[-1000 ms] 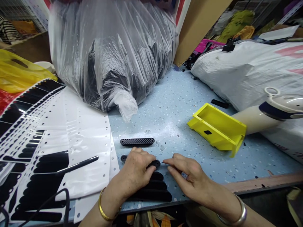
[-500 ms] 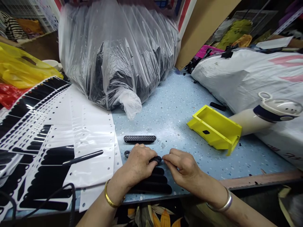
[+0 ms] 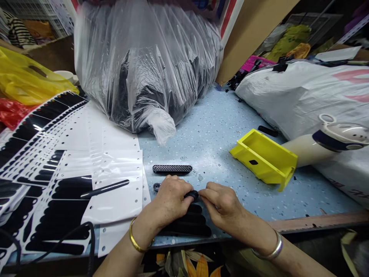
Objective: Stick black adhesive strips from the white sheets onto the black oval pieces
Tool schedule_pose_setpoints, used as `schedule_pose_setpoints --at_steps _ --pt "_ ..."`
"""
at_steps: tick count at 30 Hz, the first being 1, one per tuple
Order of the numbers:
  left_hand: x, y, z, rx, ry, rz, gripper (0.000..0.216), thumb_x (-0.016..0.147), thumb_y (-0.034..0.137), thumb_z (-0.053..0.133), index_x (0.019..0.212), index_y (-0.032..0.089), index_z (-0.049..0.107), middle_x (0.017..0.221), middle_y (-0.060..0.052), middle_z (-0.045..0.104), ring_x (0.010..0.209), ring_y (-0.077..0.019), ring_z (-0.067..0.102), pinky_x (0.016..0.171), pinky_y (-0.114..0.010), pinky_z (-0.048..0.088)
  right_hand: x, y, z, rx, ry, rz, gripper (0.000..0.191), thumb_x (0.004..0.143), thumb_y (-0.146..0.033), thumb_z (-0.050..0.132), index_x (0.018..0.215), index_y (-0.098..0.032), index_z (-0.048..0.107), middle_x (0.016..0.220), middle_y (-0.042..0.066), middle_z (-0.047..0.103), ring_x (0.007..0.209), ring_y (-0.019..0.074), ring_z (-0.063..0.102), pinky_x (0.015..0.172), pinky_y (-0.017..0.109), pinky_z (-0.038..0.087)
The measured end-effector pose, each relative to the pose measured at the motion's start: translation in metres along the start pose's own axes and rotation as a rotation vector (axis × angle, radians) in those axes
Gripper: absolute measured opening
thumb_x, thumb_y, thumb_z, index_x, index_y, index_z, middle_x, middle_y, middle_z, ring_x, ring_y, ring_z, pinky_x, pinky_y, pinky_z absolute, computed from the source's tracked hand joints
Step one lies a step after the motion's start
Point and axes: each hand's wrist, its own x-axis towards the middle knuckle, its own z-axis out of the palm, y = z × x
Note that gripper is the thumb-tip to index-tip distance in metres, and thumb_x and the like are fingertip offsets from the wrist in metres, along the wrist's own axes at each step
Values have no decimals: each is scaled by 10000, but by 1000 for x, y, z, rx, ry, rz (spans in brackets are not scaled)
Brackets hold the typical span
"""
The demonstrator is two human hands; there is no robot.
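My left hand is wrapped over a slim black rounded-end piece, whose two ends show on either side of the fingers. At its right end, the thumb and forefinger of my right hand are pinched together. Whatever sits between those fingertips is too small to make out. Several long black strips lie side by side just below, partly under my left hand. Behind my hands, flat on the table, is a black bar with a lattice pattern.
White sheets with black stickers cover the left, a loose black strip on top. A large plastic bag stands behind. To the right are a yellow tray, a bottle and a white sack on the speckled table.
The whole view has shifted slightly, with things sitting a little further right. Both hands keep nearly the same pose at the black piece.
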Motion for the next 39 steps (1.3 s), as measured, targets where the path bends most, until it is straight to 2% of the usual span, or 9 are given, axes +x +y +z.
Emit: schedule_pose_setpoints --at_steps 18,27,29,34,39 --pt "0 0 -1 -7 -16 -2 97 818 186 675 882 177 747 817 -55 745 820 -232 629 810 -376 455 0 -1 -1 25 -16 1 294 894 -36 415 754 -137 652 619 15 488 567 144 447 549 283 297" --pt "1 2 -2 1 -33 -7 63 802 153 668 801 179 726 771 -47 735 793 -224 622 792 -366 452 5 -7 -1 -108 -36 -44 331 839 6 360 635 -170 552 621 25 466 572 155 407 553 296 294" --pt "1 0 0 4 -30 -3 64 797 145 666 781 177 719 759 -47 731 784 -223 618 785 -364 449 7 -7 -3 -73 -82 5 320 846 -10 356 643 -175 541 626 24 487 575 152 435 560 287 326" --pt "3 -3 4 2 -10 11 58 788 143 666 779 174 714 759 -52 727 785 -225 615 778 -363 440 9 -3 -1 55 -178 249 232 876 -123 415 684 -197 523 631 8 558 580 151 524 569 271 393" --pt "3 -4 5 4 -8 16 62 785 140 668 752 178 704 729 -39 715 771 -216 613 770 -353 432 10 -5 4 103 -131 225 210 848 -112 444 684 -192 547 625 3 564 574 145 530 564 267 394"
